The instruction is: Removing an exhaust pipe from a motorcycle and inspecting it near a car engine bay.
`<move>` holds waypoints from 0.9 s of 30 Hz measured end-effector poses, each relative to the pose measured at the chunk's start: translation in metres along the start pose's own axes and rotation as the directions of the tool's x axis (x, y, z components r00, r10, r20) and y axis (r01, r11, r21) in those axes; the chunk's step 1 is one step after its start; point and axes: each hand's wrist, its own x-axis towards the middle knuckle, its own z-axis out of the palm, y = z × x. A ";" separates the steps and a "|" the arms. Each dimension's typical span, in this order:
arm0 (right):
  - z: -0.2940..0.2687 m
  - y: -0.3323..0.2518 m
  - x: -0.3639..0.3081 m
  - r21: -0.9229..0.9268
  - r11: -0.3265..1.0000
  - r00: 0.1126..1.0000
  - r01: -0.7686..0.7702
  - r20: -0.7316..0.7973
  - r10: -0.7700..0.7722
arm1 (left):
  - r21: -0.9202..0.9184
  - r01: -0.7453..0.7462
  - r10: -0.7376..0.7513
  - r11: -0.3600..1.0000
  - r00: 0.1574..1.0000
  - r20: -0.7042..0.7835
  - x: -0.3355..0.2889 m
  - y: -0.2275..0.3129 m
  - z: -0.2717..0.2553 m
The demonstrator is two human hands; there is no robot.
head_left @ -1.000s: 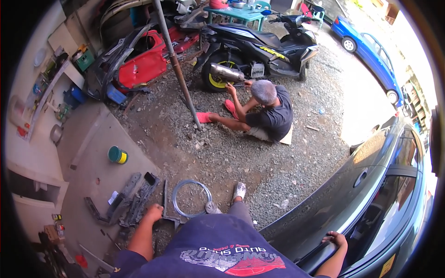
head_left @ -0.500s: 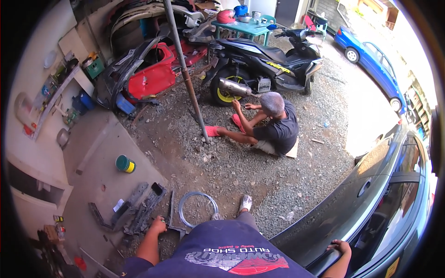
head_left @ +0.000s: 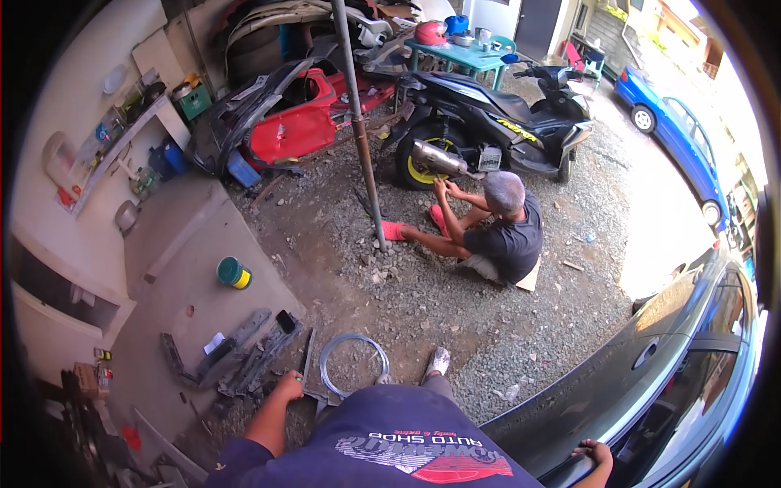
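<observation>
My left hand (head_left: 288, 386) is closed in a loose fist low on the left, above the gravel beside a coil of pale wire (head_left: 324, 358). What it holds, if anything, is too small to make out. Below and around it lie dark, dirty car parts (head_left: 259, 358) on the concrete edge. On the right, my right hand (head_left: 595, 452) rests at the window edge of a dark grey car (head_left: 606, 386), its fingers loosely extended over the door.
Ahead, a person (head_left: 517, 232) sits on the gravel, hands at the rear of a black scooter (head_left: 496, 110). A metal pole (head_left: 358, 122) rises nearby. A green bucket (head_left: 233, 272) stands on the concrete. Red body panels (head_left: 293, 126) lie behind; a blue car (head_left: 679, 134) is parked far right.
The view has shifted, so the scene sits further right and lower. My left hand has moved slightly toward the wire coil. The seated person's two hands have come together.
</observation>
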 end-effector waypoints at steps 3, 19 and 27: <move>-0.006 -0.005 -0.022 0.045 0.996 0.994 -0.079 -0.076 0.082 | 0.024 -0.007 0.005 1.000 0.999 0.053 0.012 0.015 -0.001; -0.122 0.191 0.190 0.015 0.822 0.783 -0.569 0.316 0.536 | 0.054 -0.050 0.044 0.997 0.993 0.105 0.009 0.016 -0.005; -0.123 0.186 0.195 0.089 0.812 0.789 -0.577 0.317 0.526 | 0.068 -0.055 0.048 0.996 0.994 0.093 0.014 0.011 -0.003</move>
